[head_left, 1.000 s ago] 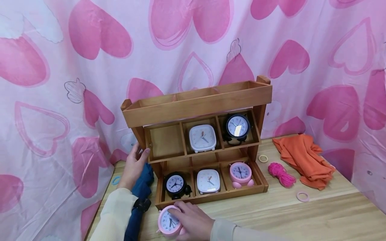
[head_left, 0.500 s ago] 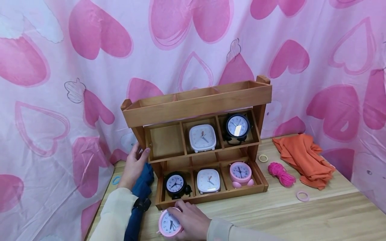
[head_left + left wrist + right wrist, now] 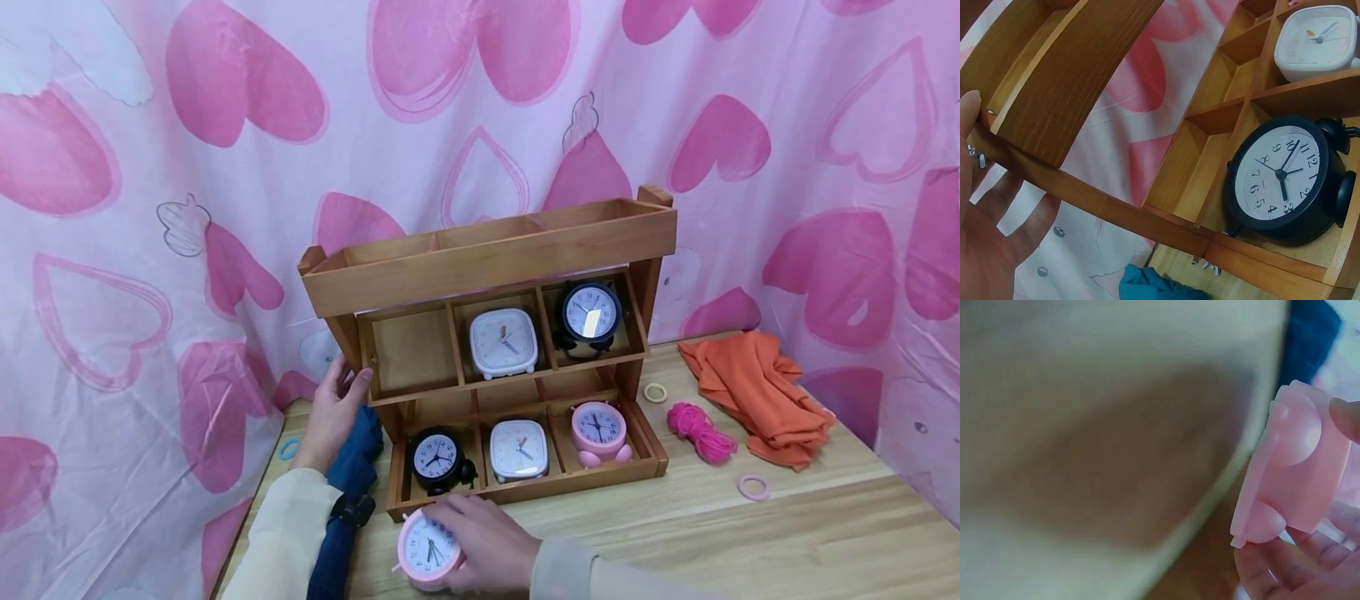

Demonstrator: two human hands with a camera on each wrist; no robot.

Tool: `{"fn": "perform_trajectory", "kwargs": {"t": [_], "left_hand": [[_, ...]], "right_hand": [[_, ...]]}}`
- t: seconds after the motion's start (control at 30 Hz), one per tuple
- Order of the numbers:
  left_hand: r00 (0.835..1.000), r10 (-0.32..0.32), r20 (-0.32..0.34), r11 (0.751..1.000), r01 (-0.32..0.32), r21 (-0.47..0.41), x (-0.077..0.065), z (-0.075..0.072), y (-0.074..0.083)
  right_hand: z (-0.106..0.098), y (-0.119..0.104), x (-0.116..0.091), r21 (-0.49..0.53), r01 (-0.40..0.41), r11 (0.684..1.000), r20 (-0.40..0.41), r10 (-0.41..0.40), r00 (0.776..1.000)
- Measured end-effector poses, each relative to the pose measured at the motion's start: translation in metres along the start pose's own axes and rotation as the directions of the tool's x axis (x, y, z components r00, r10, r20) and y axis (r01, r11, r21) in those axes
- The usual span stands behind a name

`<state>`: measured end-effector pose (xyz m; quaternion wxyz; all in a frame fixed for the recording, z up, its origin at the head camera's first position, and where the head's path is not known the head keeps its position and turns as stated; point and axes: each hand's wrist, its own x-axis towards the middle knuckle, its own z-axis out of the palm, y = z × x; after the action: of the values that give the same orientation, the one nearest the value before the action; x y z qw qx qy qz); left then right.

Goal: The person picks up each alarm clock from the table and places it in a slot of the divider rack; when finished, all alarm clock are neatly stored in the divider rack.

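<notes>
A wooden three-tier shelf (image 3: 480,279) stands on the table. My left hand (image 3: 335,417) holds its left post, with the thumb in front and the fingers behind in the left wrist view. Just before the shelf's lower left corner, my right hand (image 3: 487,542) grips a pink alarm clock (image 3: 429,547) by its side. The right wrist view shows that clock's rounded pink feet (image 3: 1297,431) between thumb and fingers. In the lower tier sit a black alarm clock (image 3: 435,458), a white square clock (image 3: 519,450) and another pink clock (image 3: 598,427).
The middle tier bears a white clock (image 3: 504,342) and a black clock (image 3: 589,313). Dark blue cloth (image 3: 358,458) lies under my left arm. To the right are pink yarn (image 3: 701,433), orange cloth (image 3: 757,400) and small rings (image 3: 753,487). A heart-patterned curtain (image 3: 480,100) hangs behind.
The pink clock in my right hand has shifted slightly to the right and its face has turned a little. My left hand has stayed at the shelf's left post.
</notes>
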<state>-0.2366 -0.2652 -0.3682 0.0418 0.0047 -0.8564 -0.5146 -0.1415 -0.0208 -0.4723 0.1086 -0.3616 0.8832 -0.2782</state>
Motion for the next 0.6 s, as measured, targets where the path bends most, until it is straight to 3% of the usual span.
{"fn": "perform_trajectory", "kwargs": {"t": [0.17,0.33,0.6], "left_hand": [[1.000,-0.017,-0.008,1.000,0.017,0.008,0.000,0.001,0.002],[1.000,-0.020,-0.007,1.000,0.020,0.012,0.001,0.000,0.002],[0.999,-0.051,-0.017,0.998,0.052,0.044,0.002,0.001,-0.002]], "right_hand": [[-0.042,-0.011,-0.007,-0.043,0.033,0.999,-0.185,-0.040,0.982],[-0.091,-0.022,-0.005,-0.094,0.067,0.993,-0.361,-0.096,0.928],[-0.145,-0.030,0.024,-0.181,0.136,0.974,-0.494,-0.210,0.844]]}}
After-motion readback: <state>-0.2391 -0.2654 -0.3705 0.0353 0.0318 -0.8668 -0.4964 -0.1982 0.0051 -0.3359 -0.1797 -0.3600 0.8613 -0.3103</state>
